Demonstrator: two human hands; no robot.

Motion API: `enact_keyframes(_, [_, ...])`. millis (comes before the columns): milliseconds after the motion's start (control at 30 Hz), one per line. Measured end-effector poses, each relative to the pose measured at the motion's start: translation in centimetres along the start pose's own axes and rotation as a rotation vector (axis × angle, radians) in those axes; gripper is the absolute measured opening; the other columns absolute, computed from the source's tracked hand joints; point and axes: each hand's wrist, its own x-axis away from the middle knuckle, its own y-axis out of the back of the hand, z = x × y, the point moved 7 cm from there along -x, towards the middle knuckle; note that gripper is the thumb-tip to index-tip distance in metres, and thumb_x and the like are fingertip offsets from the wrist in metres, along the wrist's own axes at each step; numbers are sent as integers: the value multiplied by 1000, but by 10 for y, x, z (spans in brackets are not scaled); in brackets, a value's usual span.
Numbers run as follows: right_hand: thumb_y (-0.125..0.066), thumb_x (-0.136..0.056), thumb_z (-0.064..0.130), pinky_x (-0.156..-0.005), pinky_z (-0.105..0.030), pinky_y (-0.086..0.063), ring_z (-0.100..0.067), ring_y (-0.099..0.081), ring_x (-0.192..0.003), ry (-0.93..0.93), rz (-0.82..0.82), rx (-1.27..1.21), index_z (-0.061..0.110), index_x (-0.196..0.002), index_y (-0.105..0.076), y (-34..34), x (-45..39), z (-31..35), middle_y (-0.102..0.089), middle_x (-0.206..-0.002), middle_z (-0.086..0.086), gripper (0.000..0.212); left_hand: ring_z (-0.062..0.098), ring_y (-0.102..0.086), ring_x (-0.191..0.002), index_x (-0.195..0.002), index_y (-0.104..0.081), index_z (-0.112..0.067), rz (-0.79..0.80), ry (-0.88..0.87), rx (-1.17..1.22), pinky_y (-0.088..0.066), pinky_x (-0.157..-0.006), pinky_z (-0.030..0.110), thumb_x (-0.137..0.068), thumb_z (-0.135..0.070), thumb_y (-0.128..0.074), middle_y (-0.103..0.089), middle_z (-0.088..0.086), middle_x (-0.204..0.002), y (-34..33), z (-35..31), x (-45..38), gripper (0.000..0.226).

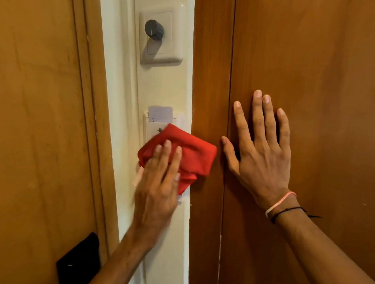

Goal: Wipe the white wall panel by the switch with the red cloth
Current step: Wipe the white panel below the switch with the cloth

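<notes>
A narrow white wall panel (164, 88) runs top to bottom between brown wooden surfaces. My left hand (157, 185) presses a bunched red cloth (192, 156) flat against the panel, over the lower part of a white key-card holder (154, 129) with a card in its slot. The cloth spills right onto the wood edge. Higher on the panel sits a white switch plate with a dark round knob (154, 29). My right hand (262, 149) lies flat with fingers spread on the wooden panel to the right, holding nothing.
A wooden door (26, 125) fills the left, with a black lock plate (79, 262) near the bottom. Wooden panelling (327, 75) with a vertical seam fills the right. Thin bands circle my right wrist (281, 205).
</notes>
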Motion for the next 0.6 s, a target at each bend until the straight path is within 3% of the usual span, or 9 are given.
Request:
enact_keyframes(100, [-31,-104,58,-129,-52,-19,-33,-17,-160,3,14,-5,20,-164,-19,-1,-1,0,-18,-170,-18,73,43,-40,-138,-149,-30,-15,-88,397,151,-44,-106,60,-103,-48,-17,-36,21,-154,9,40,-16,58])
enact_keyframes(167, [-31,-104,57,-129,-52,-19,-33,-17,-160,-1,13,-12,19,-164,-19,-2,-1,1,-18,-170,-18,72,46,-40,-137,-151,-22,-19,-21,284,118,-44,-103,64,-104,-43,-21,-29,21,-157,3,19,-2,53])
enact_keyframes(233, [-32,-104,56,-128,-52,-19,-32,-17,-160,-3,9,0,19,-164,-19,-2,0,0,-18,-170,-18,72,36,-24,-147,-152,-16,-16,19,37,21,-40,-106,64,-105,-35,-27,-19,14,-161,2,8,9,52])
enact_keyframes(267, [-32,-104,56,-129,-52,-19,-32,-17,-160,2,8,-1,19,-164,-18,-2,0,0,-17,-170,-18,72,32,-21,-149,-152,-16,-15,-3,15,15,-40,-107,62,-105,-34,-29,-20,12,-160,3,16,4,52])
enact_keyframes(367, [-31,-103,58,-129,-52,-18,-33,-16,-160,5,11,-7,20,-164,-17,-3,0,1,-16,-171,-18,74,33,-22,-148,-154,-4,-26,-110,251,92,-34,-111,63,-104,-35,-29,-7,-2,-163,11,26,-14,57])
enact_keyframes(500, [-32,-103,57,-129,-51,-18,-32,-16,-160,-2,8,-2,20,-164,-18,-2,0,0,-17,-171,-18,73,28,-16,-150,-153,-15,-17,-26,57,4,-36,-111,61,-104,-34,-31,-18,7,-161,-1,8,6,54])
enact_keyframes(600, [-33,-103,58,-130,-51,-17,-32,-15,-160,4,30,-9,20,-164,-18,-2,0,0,-16,-171,-17,73,22,-12,-152,-152,-13,-25,-95,378,107,-23,-119,59,-103,-36,-30,-17,4,-162,5,24,-8,54])
